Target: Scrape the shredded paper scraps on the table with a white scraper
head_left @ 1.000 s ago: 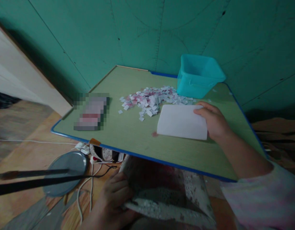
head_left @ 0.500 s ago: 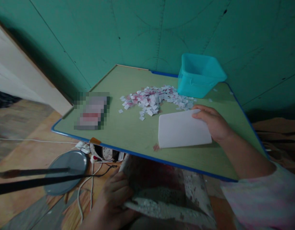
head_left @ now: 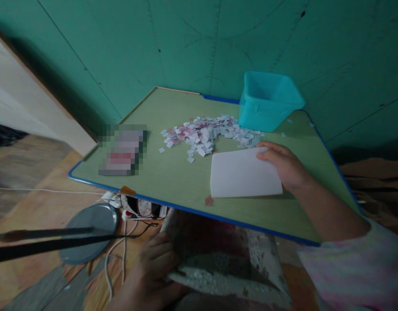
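My right hand (head_left: pixel 279 164) pinches the right edge of a white card (head_left: pixel 246 173), thumb on top, just above the table. Past the card lies a pile of small paper squares (head_left: pixel 202 134), white with some pinkish ones. Below the table's front edge, my left hand (head_left: pixel 156 263) is closed on the rim of a pale, dark-speckled bag (head_left: pixel 225 280). The bag's mouth gapes open under the table edge, and its inside is dark and reddish. One small pinkish square (head_left: pixel 209 201) lies by the card's near left corner.
On the greenish table (head_left: pixel 176 181) with blue edging stand a turquoise bin (head_left: pixel 266 103) and, at left, a blurred-out phone-like object (head_left: pixel 123 153). A green wall (head_left: pixel 121 52) rises behind. On the floor at left are a round grey lid-like disc (head_left: pixel 92 233) and white cables (head_left: pixel 108 263).
My right hand and the white card have shifted slightly left. My left hand keeps its hold on the bag, and the paper pile looks the same.
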A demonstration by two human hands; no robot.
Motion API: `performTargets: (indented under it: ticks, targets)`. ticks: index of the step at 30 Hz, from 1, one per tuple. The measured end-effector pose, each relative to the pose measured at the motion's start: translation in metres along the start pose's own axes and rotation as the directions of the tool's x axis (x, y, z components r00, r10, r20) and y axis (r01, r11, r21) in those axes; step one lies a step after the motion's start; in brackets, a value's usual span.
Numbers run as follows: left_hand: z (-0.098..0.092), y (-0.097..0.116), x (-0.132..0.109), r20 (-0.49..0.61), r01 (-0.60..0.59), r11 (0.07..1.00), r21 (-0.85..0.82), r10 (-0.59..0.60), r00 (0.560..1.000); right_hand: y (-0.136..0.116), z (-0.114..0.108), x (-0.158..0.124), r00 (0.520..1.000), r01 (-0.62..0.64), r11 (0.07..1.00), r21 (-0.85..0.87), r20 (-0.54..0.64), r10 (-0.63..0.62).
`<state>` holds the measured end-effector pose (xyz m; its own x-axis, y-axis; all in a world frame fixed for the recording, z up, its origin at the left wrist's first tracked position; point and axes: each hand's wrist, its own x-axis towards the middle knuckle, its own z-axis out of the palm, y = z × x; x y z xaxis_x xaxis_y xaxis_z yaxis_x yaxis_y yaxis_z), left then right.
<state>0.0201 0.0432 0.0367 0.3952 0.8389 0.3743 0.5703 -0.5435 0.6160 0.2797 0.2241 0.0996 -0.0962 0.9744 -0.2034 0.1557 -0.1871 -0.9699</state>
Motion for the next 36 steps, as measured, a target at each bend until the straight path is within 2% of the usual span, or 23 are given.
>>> performTargets:
  ticks: [7,18,32,36]
  targets:
    - [0.000,0.000,-0.001,-0.020,0.011,1.000,-0.027,-0.011,1.000,0.000,0.001,-0.004,0.996,-0.006,1.000,-0.007,0.091,0.007]
    - [0.000,0.001,0.002,-0.014,0.014,1.000,-0.026,-0.014,1.000,0.003,0.006,-0.009,0.987,-0.020,1.000,0.005,0.160,0.019]
    - [0.002,-0.002,-0.005,0.032,0.029,0.999,-0.018,-0.028,0.999,0.005,0.009,-0.011,0.979,-0.044,0.999,0.000,0.198,0.044]
    - [0.002,-0.001,-0.002,0.000,0.010,1.000,-0.013,-0.010,1.000,0.005,0.010,-0.012,0.975,-0.054,0.999,0.000,0.216,0.052]
